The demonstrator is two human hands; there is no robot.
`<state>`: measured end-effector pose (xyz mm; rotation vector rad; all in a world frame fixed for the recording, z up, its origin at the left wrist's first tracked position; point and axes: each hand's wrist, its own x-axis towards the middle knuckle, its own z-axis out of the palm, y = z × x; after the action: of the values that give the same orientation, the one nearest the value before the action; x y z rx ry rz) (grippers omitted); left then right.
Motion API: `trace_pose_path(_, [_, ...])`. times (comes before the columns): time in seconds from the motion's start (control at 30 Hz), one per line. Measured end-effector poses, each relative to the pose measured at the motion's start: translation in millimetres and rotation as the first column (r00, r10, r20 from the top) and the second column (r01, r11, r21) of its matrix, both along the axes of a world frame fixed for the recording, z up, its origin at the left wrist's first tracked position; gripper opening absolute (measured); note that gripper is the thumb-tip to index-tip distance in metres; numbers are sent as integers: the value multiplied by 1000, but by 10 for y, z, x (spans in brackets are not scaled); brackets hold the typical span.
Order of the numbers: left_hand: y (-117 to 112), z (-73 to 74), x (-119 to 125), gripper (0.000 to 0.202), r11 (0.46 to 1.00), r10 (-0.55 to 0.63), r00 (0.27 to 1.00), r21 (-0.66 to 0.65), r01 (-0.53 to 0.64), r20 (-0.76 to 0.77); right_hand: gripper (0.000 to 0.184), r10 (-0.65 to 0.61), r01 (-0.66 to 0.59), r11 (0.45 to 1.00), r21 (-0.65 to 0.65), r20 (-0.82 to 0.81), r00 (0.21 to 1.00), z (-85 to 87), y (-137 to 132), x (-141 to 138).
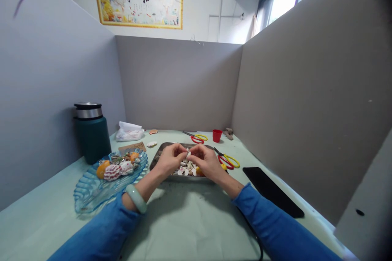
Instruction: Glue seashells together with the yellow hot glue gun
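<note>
Left hand (171, 158) and right hand (206, 162) both pinch a small white piece (188, 153) between fingertips, over the metal tray (183, 178). Blue dish (88, 200): left of tray. Red cup (217, 136): beyond tray's far right corner.

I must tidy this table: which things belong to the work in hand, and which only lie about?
Likely work: white piece in left hand and right hand, shells, metal tray, perhaps the scissors.
Apparently lying about: green bottle, red cup, black slab, white packet.

Teal flask (93, 140), white packet (130, 132), gold-framed picture (137, 2); bright window (284, 0)
</note>
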<state>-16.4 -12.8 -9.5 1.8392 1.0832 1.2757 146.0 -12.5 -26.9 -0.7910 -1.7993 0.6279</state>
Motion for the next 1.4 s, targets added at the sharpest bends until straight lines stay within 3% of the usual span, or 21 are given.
trace_pose_path(0.47, [-14,29,-30,7,976,113,979,203,-78,-168,13,-48,45,998,33,79,996,76,-63,-12])
trace_pose_path(0.63, [-74,79,-1,11,961,147,976,258,-101,-164,13,-101,94,993,72,99,990,81,-54,-10])
trace_pose_path(0.8, [-98,100,9,16,988,94,994,132,-85,-64,13,-131,125,988,89,71,989,69,-48,-1])
trace_pose_path(0.93, [-69,90,-13,26,997,68,996,32,-70,65,19,-91,92,996,3,-52,994,64,-21,-3])
trace_pose_path(1.1, [-86,84,6,34,985,-90,978,-126,115,187,26,-3,-15,997,-73,-239,971,79,0,-16])
trace_pose_path(1.27, [-118,83,29,37,963,-195,925,-117,244,325,26,-5,3,1000,-11,-209,978,91,-26,-13])
trace_pose_path(1.4, [-129,97,33,37,962,-224,930,-88,259,292,22,-23,27,999,19,-198,980,89,-34,-14])
